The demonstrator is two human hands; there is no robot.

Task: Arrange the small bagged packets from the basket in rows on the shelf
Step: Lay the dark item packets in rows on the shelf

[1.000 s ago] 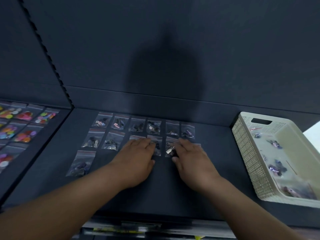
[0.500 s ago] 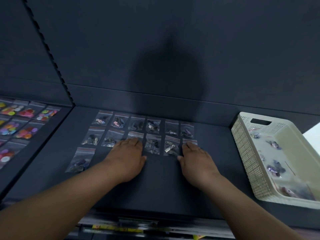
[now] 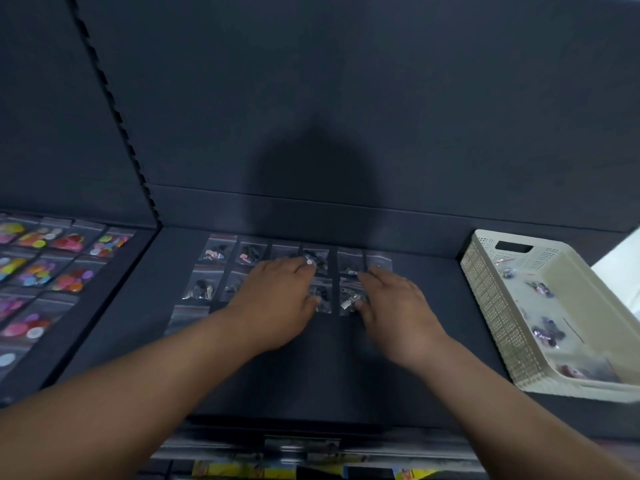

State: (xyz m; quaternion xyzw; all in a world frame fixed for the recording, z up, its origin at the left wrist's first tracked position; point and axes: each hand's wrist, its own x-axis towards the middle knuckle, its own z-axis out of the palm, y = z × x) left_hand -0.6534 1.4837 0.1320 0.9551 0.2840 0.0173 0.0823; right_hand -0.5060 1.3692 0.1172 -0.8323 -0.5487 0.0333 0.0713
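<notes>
Lying flat-fingered on packets, left hand and right hand hide several; basket right.

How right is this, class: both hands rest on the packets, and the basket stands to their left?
Wrong on one count: the head view shows the basket standing to the right of the left hand and right hand, not to their left. Both hands do rest on the packets.

Dark grey back panel w/ notched upright at left, shadow mid, bright patch far rt.
</notes>
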